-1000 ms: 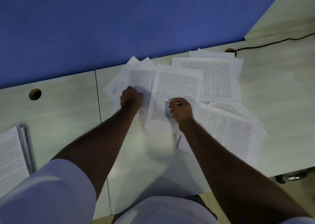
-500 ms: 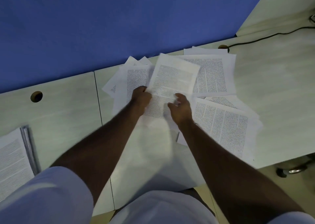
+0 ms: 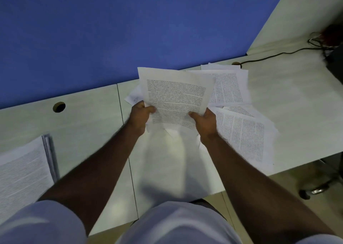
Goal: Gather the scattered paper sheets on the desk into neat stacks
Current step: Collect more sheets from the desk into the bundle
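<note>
Both hands grip a printed sheet (image 3: 174,97) above the surface (image 3: 89,121), left hand (image 3: 139,116) and right hand (image 3: 205,122) pinching its lower corners

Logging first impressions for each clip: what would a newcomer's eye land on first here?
First, the printed sheet raised at centre, gripped at its lower corners by the left hand and the right hand. Next, the loose printed pages overlapping on the desk to the right. Behind them, the blue partition fills the top, and a stack of pages lies at far left.
</note>
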